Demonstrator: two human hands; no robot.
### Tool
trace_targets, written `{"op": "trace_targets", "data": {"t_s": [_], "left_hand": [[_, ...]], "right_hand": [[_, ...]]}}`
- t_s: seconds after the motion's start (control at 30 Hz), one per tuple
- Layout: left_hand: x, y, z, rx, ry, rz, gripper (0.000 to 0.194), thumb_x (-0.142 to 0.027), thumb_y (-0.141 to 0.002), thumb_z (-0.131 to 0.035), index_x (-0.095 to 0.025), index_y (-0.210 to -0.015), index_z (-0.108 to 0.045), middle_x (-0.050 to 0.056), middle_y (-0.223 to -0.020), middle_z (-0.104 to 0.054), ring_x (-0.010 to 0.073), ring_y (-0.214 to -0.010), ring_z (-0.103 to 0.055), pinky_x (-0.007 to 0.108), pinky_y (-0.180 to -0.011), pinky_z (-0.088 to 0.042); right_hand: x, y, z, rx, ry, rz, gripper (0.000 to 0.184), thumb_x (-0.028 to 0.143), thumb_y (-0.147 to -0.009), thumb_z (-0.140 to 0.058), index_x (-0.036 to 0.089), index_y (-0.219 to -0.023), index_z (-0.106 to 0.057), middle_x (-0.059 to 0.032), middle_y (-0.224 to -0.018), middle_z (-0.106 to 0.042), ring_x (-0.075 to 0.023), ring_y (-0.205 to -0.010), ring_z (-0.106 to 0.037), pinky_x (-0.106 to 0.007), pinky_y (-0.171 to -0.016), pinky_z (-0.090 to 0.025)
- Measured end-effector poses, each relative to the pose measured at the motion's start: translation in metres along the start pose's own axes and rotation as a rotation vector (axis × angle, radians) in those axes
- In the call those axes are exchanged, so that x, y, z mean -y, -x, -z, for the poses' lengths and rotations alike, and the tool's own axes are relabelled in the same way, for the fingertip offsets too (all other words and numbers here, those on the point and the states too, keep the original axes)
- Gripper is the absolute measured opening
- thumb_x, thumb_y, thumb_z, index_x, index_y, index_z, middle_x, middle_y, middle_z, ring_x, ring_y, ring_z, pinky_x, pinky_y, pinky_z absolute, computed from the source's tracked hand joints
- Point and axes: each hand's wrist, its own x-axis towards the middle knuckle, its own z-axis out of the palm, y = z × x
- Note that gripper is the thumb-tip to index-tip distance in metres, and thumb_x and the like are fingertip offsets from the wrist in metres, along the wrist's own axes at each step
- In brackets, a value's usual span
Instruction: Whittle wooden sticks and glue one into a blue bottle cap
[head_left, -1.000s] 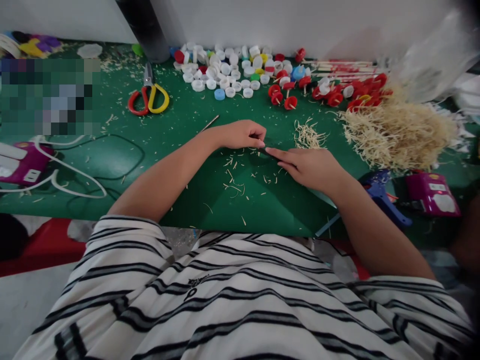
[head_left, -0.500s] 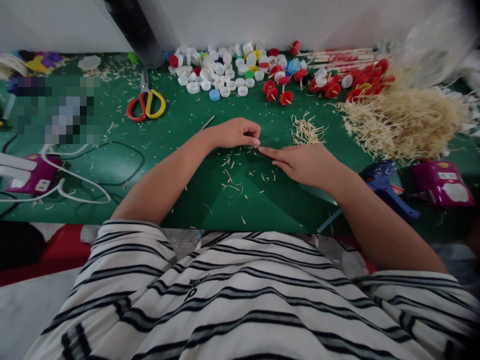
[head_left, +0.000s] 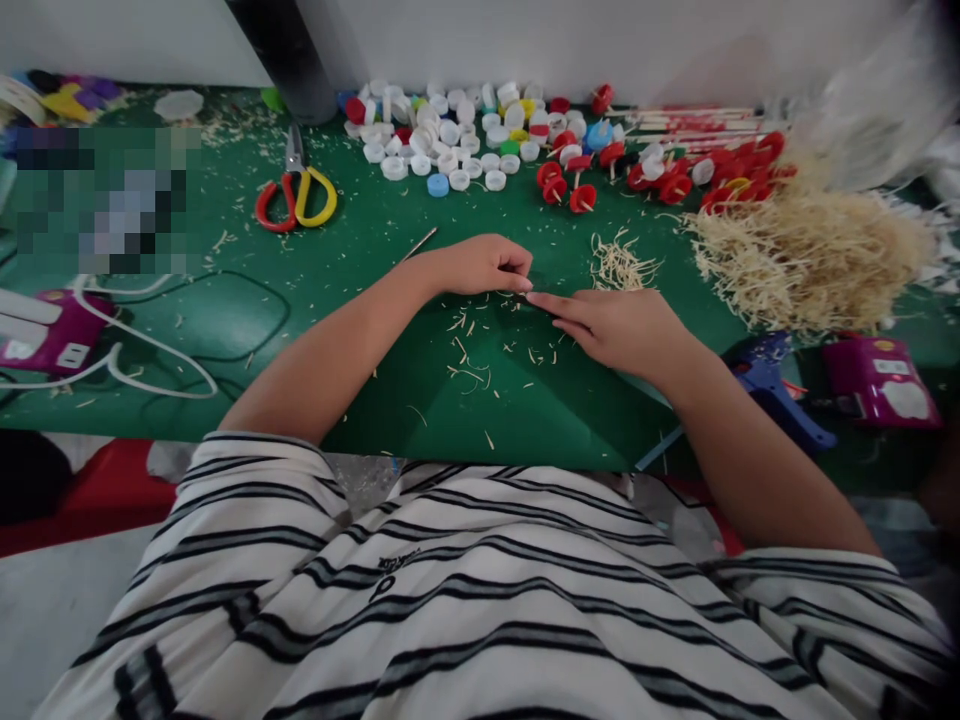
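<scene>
Holding the left hand [head_left: 510, 270] curled inward here, resting thumb close to forefinger; too small to tell whether pinching anything. Pointing the right hand [head_left: 622, 325] across at it with fingers nearly straight, setting the forefinger right by the left thumb; again, impossible to tell whether gripping something thin. Showing loose pale scraps [head_left: 460, 350] scattered just on the near side of both hands, and a small heap of strands [head_left: 622, 266] just beyond the right one. Spotting a bigger fibre tangle [head_left: 810, 260] farther right, and bottle caps [head_left: 448, 131] beyond both hands.
</scene>
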Motion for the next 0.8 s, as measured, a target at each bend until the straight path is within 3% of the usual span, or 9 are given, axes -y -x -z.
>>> {"op": "trace_targets", "data": {"t_s": [0.27, 0.8], "left_hand": [[-0.005, 0.002, -0.001, -0.007, 0.008, 0.021, 0.023, -0.023, -0.095, -0.065, -0.018, -0.073, -0.058, -0.005, -0.067, -0.046, 0.0105, -0.064, -0.040, 0.031, -0.071, -0.029], [-0.004, 0.001, -0.003, -0.020, 0.016, 0.012, 0.025, -0.023, -0.095, -0.066, -0.019, -0.072, -0.057, -0.005, -0.065, -0.045, 0.0111, -0.064, -0.039, 0.032, -0.071, -0.030]], "right_hand": [[0.001, -0.003, 0.006, 0.078, -0.013, 0.016, 0.059, 0.041, -0.114, -0.037, 0.041, -0.172, -0.049, -0.0061, -0.113, -0.085, -0.0235, -0.092, -0.071, -0.031, -0.065, -0.037], [-0.004, 0.009, 0.003, 0.078, -0.045, 0.022, 0.058, 0.044, -0.114, -0.037, 0.040, -0.169, -0.054, -0.0062, -0.114, -0.086, -0.0233, -0.089, -0.073, -0.030, -0.059, -0.035]]}}
